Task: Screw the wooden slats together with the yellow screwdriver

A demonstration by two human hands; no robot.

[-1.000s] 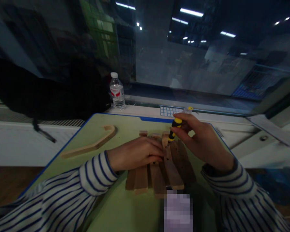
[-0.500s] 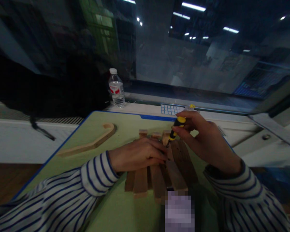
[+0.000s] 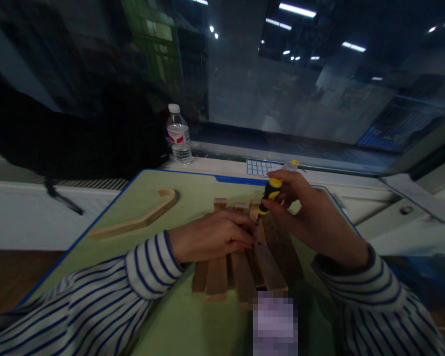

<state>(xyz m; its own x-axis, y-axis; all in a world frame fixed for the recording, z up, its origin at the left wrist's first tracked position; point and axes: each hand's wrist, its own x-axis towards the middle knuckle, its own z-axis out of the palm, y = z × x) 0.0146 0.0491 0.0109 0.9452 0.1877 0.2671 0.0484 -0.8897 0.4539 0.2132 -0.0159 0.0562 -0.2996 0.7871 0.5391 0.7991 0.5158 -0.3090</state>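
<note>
Grasping a black-and-yellow screwdriver (image 3: pixel 272 190), the right hand (image 3: pixel 311 212) holds it tilted over flat wooden slats (image 3: pixel 269 271) on a smooth green table (image 3: pixel 193 319), seen from the head. The left hand (image 3: pixel 212 237) lies across the slats, fingers bent; whether it grips one cannot be told. A hooked wooden bar (image 3: pixel 143 222) lies farther left. The screwdriver's tip blurs; a pixelated patch (image 3: pixel 275 324) masks part of the near side.

There are two hands, one left hand (image 3: pixel 211 238) and one right hand (image 3: pixel 315 215), and two stripy sleeves (image 3: pixel 152 267). I see one screwdriver (image 3: pixel 272 192), one table (image 3: pixel 200 326), one bottle (image 3: pixel 179 141) and one hooked stick (image 3: pixel 148 220). Three narrow wooden bars (image 3: pixel 217 279) show. The darker boards (image 3: pixel 282 242) are partly hidden, too hard to count.
</note>
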